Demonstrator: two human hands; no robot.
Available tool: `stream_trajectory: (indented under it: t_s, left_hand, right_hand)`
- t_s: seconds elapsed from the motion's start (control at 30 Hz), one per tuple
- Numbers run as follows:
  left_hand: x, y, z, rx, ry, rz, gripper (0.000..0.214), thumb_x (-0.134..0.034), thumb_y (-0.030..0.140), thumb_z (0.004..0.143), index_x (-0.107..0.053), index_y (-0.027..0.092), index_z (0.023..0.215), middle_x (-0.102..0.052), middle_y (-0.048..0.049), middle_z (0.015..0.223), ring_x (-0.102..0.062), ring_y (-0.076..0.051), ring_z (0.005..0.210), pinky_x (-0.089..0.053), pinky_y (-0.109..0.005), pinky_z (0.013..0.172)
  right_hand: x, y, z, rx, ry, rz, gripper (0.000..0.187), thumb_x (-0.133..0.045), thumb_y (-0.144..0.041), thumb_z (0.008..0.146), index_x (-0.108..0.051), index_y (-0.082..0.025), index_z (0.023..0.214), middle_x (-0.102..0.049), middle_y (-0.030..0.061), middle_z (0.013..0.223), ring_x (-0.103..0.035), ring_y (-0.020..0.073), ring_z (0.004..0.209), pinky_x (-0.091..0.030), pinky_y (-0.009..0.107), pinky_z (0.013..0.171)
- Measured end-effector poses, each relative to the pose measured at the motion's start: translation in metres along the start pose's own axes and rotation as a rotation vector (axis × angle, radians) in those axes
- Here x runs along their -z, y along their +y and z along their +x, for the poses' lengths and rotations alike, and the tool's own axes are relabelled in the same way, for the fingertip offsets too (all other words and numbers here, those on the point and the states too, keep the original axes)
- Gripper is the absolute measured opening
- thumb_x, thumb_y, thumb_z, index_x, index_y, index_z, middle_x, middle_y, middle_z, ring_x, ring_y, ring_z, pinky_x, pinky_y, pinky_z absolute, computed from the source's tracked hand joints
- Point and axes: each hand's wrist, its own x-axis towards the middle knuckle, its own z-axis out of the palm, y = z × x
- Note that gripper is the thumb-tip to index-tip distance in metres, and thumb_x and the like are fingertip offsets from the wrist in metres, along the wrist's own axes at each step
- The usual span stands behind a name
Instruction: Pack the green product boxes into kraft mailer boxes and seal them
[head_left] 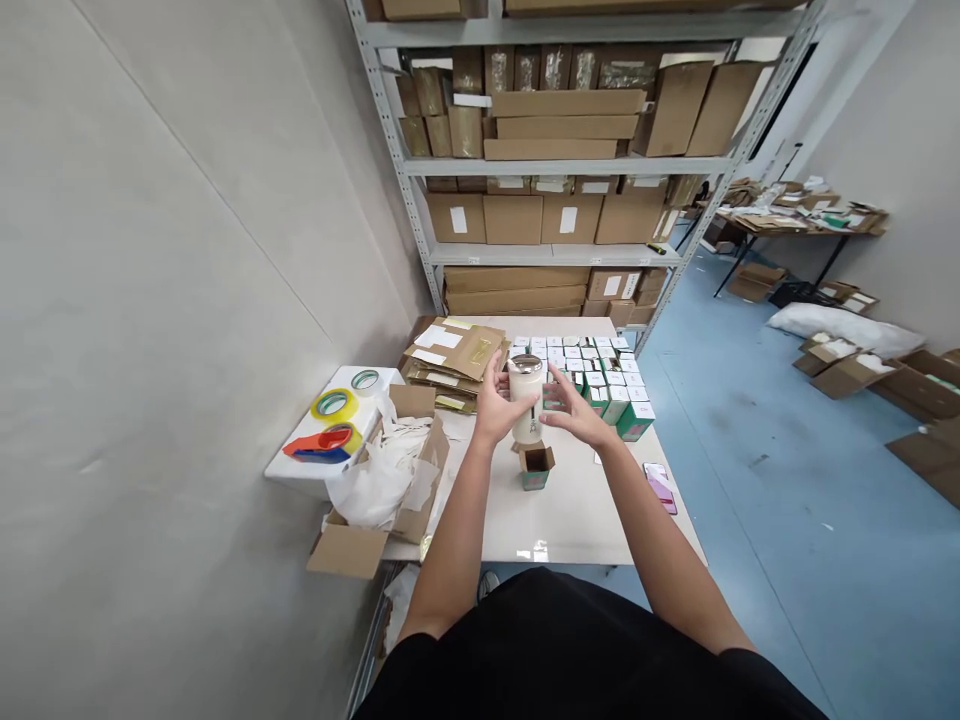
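The left hand (498, 408) grasps a lidded cup (526, 425); the right hand (574, 412) curves along its right side, contact unclear.

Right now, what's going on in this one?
A person at a table has both hands at a white cup with a shiny lid. The left hand holds it; the right hand is at its other side, though firm contact is hard to tell. A small open box stands just in front of the cup. Beyond are rows of green-and-white boxes, and an open carton sits to the left.
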Motion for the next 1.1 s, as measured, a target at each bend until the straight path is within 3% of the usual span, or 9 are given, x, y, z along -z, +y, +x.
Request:
stream_trajectory:
  t_s: [0.1, 0.23, 0.3, 0.43, 0.5, 0.67, 0.87, 1.0, 1.1]
  left_hand:
    - [-0.004, 0.000, 0.002, 0.015, -0.081, -0.115, 0.119, -0.091, 0.037, 0.071, -0.020, 0.029, 0.166, -0.069, -0.0089, 0.123, -0.070, -0.024, 0.108, -0.054, -0.038, 0.099]
    - [-0.012, 0.000, 0.005, 0.056, -0.100, -0.172, 0.120, -0.091, 0.043, 0.073, -0.018, 0.031, 0.166, -0.059, -0.0133, 0.143, -0.061, -0.029, 0.128, -0.052, -0.041, 0.106]
    - [-0.013, -0.001, 0.007, 0.066, -0.078, -0.146, 0.125, -0.094, 0.043, 0.069, -0.017, 0.033, 0.166, -0.059, -0.0135, 0.143, -0.061, -0.029, 0.128, -0.053, -0.043, 0.106]
    - [-0.011, -0.002, 0.009, 0.086, -0.085, -0.188, 0.132, -0.095, 0.042, 0.069, -0.007, 0.032, 0.167, -0.068, -0.0118, 0.129, -0.068, -0.027, 0.116, -0.055, -0.044, 0.103]
    - [-0.012, -0.002, 0.009, 0.113, -0.107, -0.240, 0.130, -0.091, 0.045, 0.073, -0.003, 0.032, 0.168, -0.068, -0.0121, 0.130, -0.069, -0.027, 0.114, -0.056, -0.044, 0.100]
    - [-0.011, -0.004, 0.012, 0.104, -0.044, -0.116, 0.132, -0.096, 0.042, 0.067, -0.012, 0.033, 0.167, -0.061, -0.0143, 0.141, -0.065, -0.028, 0.121, -0.056, -0.042, 0.101]
    - [-0.004, -0.010, 0.018, 0.115, -0.074, -0.157, 0.129, -0.094, 0.041, 0.070, -0.011, 0.031, 0.168, -0.068, -0.0124, 0.131, -0.069, -0.026, 0.115, -0.056, -0.043, 0.102]
    - [-0.003, -0.009, 0.020, 0.104, -0.086, -0.148, 0.128, -0.096, 0.041, 0.066, -0.017, 0.032, 0.167, -0.060, -0.0134, 0.145, -0.061, -0.029, 0.131, -0.052, -0.043, 0.108]
    - [-0.002, -0.009, 0.021, 0.110, -0.031, -0.128, 0.127, -0.097, 0.039, 0.064, -0.022, 0.030, 0.166, -0.062, -0.0138, 0.143, -0.064, -0.029, 0.126, -0.053, -0.043, 0.106]
  right_hand:
    - [-0.010, 0.009, -0.010, -0.038, -0.089, 0.094, 0.119, -0.089, -0.045, 0.071, -0.018, -0.033, 0.167, -0.065, 0.0103, 0.137, -0.065, 0.0296, 0.121, -0.053, 0.052, 0.106]
    - [-0.025, 0.012, -0.013, -0.020, 0.104, 0.087, 0.135, -0.095, -0.041, 0.064, -0.009, -0.028, 0.168, -0.068, 0.0108, 0.128, -0.069, 0.0293, 0.111, -0.055, 0.051, 0.102]
    - [-0.028, 0.013, -0.014, -0.012, 0.158, 0.040, 0.139, -0.096, -0.040, 0.061, -0.009, -0.027, 0.168, -0.067, 0.0115, 0.130, -0.067, 0.0296, 0.113, -0.054, 0.051, 0.104]
    - [-0.028, 0.017, -0.017, -0.014, 0.014, 0.111, 0.127, -0.090, -0.044, 0.069, -0.010, -0.031, 0.168, -0.061, 0.0118, 0.142, -0.064, 0.0290, 0.123, -0.052, 0.048, 0.107]
    - [-0.030, 0.020, -0.017, -0.034, -0.012, 0.152, 0.124, -0.087, -0.046, 0.072, -0.009, -0.032, 0.168, -0.064, 0.0112, 0.138, -0.068, 0.0288, 0.117, -0.055, 0.048, 0.103]
    - [-0.041, 0.026, -0.014, -0.060, 0.186, 0.117, 0.140, -0.093, -0.045, 0.064, -0.001, -0.030, 0.168, -0.069, 0.0102, 0.123, -0.072, 0.0285, 0.102, -0.060, 0.049, 0.094]
    - [-0.041, 0.028, -0.014, -0.022, 0.113, 0.143, 0.127, -0.086, -0.045, 0.072, -0.004, -0.034, 0.168, -0.066, 0.0100, 0.131, -0.069, 0.0276, 0.113, -0.055, 0.051, 0.103]
    - [-0.041, 0.027, -0.015, -0.038, 0.222, 0.048, 0.132, -0.092, -0.041, 0.065, -0.010, -0.030, 0.168, -0.069, 0.0085, 0.119, -0.069, 0.0274, 0.104, -0.056, 0.050, 0.099]
    - [-0.044, 0.026, -0.017, -0.036, 0.243, -0.004, 0.133, -0.092, -0.043, 0.065, -0.010, -0.031, 0.168, -0.067, 0.0088, 0.120, -0.068, 0.0282, 0.108, -0.056, 0.050, 0.100]
